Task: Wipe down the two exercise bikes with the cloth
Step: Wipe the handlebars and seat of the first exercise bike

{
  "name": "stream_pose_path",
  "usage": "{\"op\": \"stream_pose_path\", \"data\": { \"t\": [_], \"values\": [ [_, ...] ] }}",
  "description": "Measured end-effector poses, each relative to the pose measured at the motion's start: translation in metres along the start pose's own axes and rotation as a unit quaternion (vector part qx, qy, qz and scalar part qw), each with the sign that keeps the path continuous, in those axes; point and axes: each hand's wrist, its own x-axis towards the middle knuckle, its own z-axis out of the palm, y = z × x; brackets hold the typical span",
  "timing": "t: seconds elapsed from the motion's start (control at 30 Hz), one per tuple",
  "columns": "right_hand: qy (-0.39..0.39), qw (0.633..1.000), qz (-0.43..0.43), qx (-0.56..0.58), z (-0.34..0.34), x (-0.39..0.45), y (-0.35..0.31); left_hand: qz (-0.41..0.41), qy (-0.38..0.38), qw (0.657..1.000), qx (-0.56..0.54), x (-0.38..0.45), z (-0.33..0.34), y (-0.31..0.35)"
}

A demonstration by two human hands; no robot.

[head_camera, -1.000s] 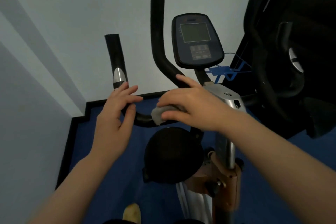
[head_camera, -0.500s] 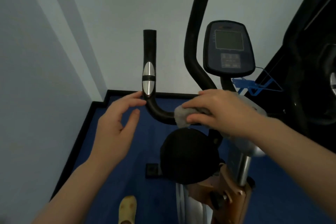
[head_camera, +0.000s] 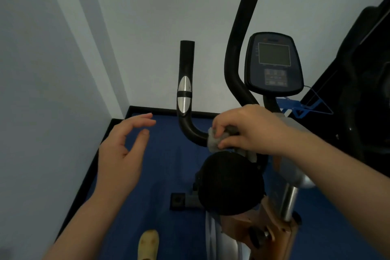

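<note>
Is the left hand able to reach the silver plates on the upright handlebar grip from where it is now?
Probably yes. The left hand is open, holds nothing and hovers just left of the grip's silver plates, with only open air between. The right hand works lower, with the cloth.

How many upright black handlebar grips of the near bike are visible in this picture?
2. The short black foam grip with silver sensor plates stands left, beyond the open left hand. The taller curved black grip rises beside the console. Others may be hidden.

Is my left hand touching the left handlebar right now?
Apart. The head view shows the left hand open with blue floor visible between its fingertips and the handlebar. Only the right hand presses the cloth on the bar.
</note>
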Motion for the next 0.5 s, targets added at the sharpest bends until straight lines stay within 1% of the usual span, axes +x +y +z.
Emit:
{"op": "stream_pose_path", "data": {
  "t": [0.03, 0.1, 0.13, 0.2, 0.27, 0.37, 0.43, 0.47, 0.5],
  "values": [
    [0.025, 0.999, -0.010, 0.039, 0.008, 0.007, -0.009, -0.011, -0.004, 1.000, -0.009, 0.000, 0.003, -0.001],
    [0.071, 0.989, -0.001, 0.131, 0.020, 0.017, -0.022, -0.025, -0.023, 0.999, -0.020, -0.002, 0.011, 0.000],
    [0.080, 0.985, 0.005, 0.153, 0.022, 0.017, -0.022, -0.024, -0.033, 0.999, -0.021, -0.001, 0.014, 0.001],
    [0.074, 0.990, 0.006, 0.119, 0.021, 0.009, -0.012, -0.017, -0.048, 0.998, -0.026, 0.003, 0.016, 0.003],
    [0.087, 0.993, 0.003, 0.076, 0.022, 0.000, -0.003, -0.008, -0.039, 0.999, -0.033, 0.009, 0.015, 0.006],
    [0.153, 0.976, -0.023, 0.154, 0.031, 0.012, -0.015, -0.011, -0.028, 0.999, -0.035, 0.013, 0.017, 0.003],
    [0.193, 0.968, -0.046, 0.153, 0.032, 0.033, -0.023, -0.019, -0.047, 0.998, -0.033, 0.012, 0.020, 0.001],
    [0.224, 0.962, -0.045, 0.151, 0.030, 0.044, -0.024, -0.018, -0.056, 0.998, -0.031, 0.011, 0.021, 0.000],
    [0.262, 0.951, -0.025, 0.161, 0.027, 0.055, -0.022, -0.016, -0.060, 0.998, -0.029, 0.012, 0.021, 0.000]
  ]
}}
